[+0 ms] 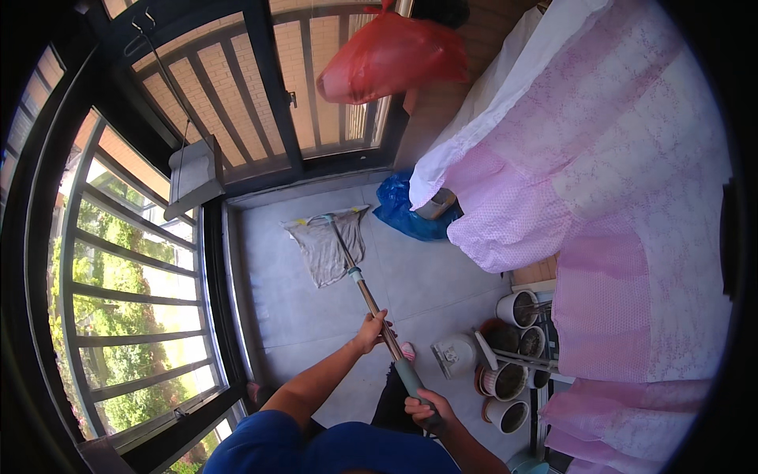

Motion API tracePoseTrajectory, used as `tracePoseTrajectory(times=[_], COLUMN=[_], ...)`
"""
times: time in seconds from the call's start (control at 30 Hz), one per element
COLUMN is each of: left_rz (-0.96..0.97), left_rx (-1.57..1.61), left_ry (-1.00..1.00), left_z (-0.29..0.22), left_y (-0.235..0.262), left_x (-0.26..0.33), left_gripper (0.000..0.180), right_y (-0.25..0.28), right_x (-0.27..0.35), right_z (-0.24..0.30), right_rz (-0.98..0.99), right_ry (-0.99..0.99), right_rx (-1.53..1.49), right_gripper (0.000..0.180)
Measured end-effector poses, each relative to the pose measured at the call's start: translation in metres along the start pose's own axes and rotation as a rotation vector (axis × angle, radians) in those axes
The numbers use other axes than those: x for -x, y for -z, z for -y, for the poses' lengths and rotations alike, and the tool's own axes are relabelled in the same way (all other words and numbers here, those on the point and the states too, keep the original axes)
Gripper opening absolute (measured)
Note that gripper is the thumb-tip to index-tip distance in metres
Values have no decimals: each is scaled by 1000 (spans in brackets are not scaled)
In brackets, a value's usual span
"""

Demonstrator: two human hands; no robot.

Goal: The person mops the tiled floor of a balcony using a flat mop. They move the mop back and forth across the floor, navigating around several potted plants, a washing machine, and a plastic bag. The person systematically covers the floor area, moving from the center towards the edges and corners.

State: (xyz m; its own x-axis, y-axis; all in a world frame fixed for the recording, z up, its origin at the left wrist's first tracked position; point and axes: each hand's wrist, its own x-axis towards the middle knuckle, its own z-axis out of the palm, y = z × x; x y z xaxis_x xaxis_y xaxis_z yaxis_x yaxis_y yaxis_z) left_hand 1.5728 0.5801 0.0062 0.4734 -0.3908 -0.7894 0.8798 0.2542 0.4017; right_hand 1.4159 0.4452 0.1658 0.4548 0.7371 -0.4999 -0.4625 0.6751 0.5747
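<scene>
Both sets of fingers are closed around the mop handle (379,312): the left hand (371,330) grips the bare wooden stretch higher up the shaft, the right hand (426,411) wraps the teal grip at its near end. The handle's long axis runs from the person's body up and leftward, away across the grey tiled floor (292,308), ending in a flat grey mop cloth (325,246) lying near the barred door. The left forearm reaches forward, nearly straight; the right is bent close to the torso. A blue bag (407,212) and stacked pots (513,347) sit to the right
</scene>
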Motion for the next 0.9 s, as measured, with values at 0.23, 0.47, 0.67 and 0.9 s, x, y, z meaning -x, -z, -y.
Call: tracePoseTrajectory(times=[0.23,0.47,0.67,0.9], left_rz=[142,97,-325,-510], left_rx=[200,130,63,-82], left_ry=[-130,-165,101,-72], left_z=[0,-30,-21,23], left_y=[18,52,83,49], left_x=[10,-73,-135,-127], left_gripper=[22,23,33,22], right_y=[1,15,22,50], right_x=[-42,-117,-156,-124], right_z=[-10,36,58,87], right_rz=[80,43,-436,-574], right_ry=[189,287,191,-30], right_rx=[302,346,498,524], right_gripper=[8,11,25,38])
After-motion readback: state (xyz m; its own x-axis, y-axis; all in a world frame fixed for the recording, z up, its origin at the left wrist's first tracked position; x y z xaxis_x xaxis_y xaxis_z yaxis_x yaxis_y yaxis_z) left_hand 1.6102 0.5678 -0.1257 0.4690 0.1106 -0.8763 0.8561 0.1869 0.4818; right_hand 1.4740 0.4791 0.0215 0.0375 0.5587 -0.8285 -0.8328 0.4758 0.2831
